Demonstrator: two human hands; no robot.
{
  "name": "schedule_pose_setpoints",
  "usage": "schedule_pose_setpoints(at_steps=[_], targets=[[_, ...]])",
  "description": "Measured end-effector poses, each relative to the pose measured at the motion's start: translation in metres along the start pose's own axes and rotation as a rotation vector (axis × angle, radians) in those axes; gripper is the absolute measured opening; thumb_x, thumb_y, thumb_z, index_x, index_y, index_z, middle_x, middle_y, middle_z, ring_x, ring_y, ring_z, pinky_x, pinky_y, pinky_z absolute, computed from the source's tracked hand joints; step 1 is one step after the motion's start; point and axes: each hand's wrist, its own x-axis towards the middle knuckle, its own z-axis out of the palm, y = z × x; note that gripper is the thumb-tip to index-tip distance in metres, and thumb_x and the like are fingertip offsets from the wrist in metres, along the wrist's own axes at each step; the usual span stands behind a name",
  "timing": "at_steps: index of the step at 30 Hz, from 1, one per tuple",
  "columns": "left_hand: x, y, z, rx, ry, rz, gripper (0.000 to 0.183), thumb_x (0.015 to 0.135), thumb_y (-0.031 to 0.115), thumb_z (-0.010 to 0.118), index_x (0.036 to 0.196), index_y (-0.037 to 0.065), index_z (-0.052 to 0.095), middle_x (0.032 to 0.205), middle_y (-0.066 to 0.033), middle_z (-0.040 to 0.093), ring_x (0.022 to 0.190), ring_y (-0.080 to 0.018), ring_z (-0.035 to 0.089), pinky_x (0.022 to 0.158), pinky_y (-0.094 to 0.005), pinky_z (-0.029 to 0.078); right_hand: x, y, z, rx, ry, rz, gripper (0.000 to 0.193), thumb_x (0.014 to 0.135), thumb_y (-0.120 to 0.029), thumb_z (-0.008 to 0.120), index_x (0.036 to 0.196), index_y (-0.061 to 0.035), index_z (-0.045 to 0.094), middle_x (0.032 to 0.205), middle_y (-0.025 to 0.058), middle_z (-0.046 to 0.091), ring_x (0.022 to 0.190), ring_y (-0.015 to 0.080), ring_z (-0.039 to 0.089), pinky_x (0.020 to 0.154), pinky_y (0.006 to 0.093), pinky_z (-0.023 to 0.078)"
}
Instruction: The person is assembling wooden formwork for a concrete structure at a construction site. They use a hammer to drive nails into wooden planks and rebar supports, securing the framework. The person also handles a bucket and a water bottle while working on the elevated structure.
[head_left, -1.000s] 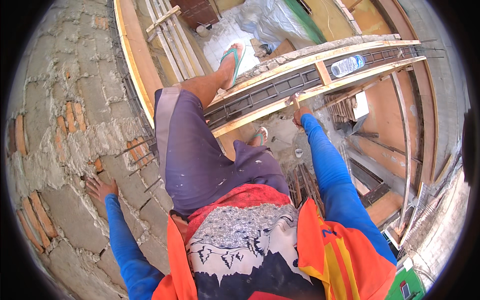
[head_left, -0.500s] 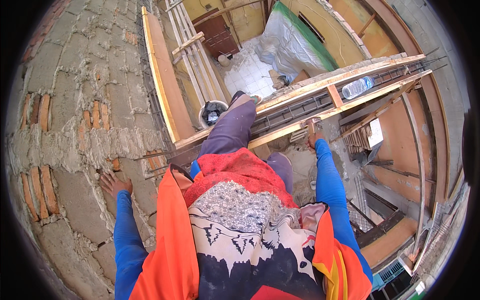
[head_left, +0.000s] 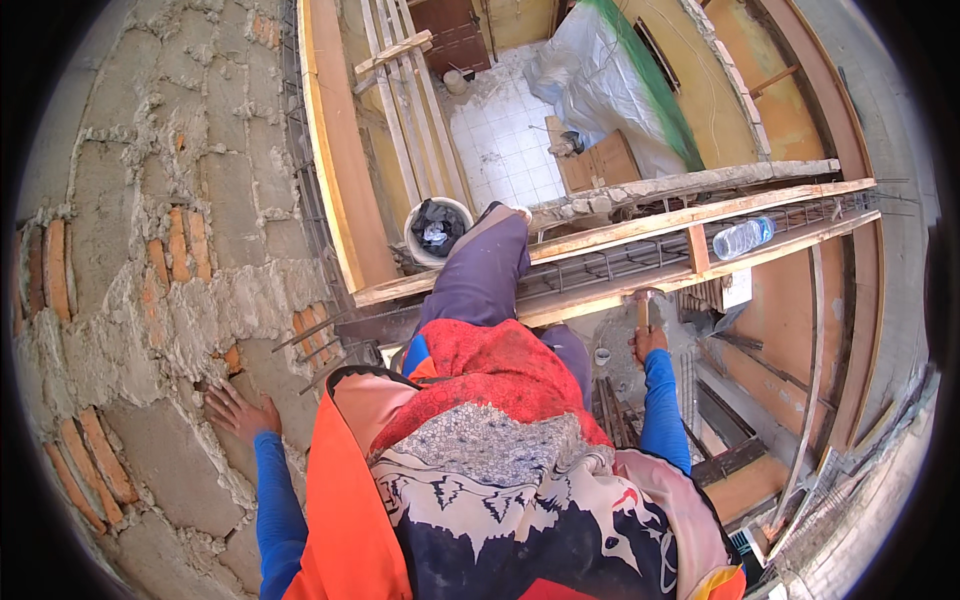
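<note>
My left hand (head_left: 243,412) lies flat against the mortared block wall (head_left: 160,460), fingers spread. On the other side, my right hand (head_left: 648,343) is wrapped round the wooden handle of a hammer (head_left: 646,297). The hammer's metal head is close to the lower timber board (head_left: 600,297) of a long formwork trough; whether they touch I cannot tell. Steel reinforcing bars (head_left: 600,268) run inside that trough. One of my legs (head_left: 484,262) is bent over the formwork.
A clear plastic bottle (head_left: 744,237) rests on the formwork. Beside my knee hangs or stands a white bucket (head_left: 438,228) with black plastic inside. Far below are a tiled floor (head_left: 505,140) and plastic sheeting (head_left: 605,85). Rebar ends (head_left: 305,330) jut from the wall.
The view has shifted, and the formwork sits lower in it. My right hand has drawn back nearer my body with the hammer. My left hand stays on the wall.
</note>
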Motion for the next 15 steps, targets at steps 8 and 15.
schedule_pose_setpoints(at_steps=[8,15], targets=[[0.015,0.002,0.029,-0.072,0.370,0.148,0.087,0.093,0.054,0.049,0.160,0.013,0.010,0.166,-0.0151,0.004,0.152,-0.0382,0.006,0.120,-0.0603,0.009,0.024,-0.273,0.036,-0.441,-0.011,-0.575,0.039,0.095,-0.027,0.057,0.127,-0.0043,0.050,0.081,0.0190,0.068,0.076,0.0410,0.067,0.070,0.0480,0.053],[0.024,0.000,0.035,-0.059,0.242,0.082,0.089,0.093,0.060,0.046,0.160,0.012,0.012,0.165,-0.0173,0.007,0.152,-0.0397,0.006,0.119,-0.0620,0.008,0.139,-0.438,0.257,-0.958,-0.512,-0.836,0.045,0.092,-0.024,0.057,0.129,-0.0009,0.050,0.097,0.0284,0.067,0.092,0.0472,0.065,0.080,0.0527,0.053]])
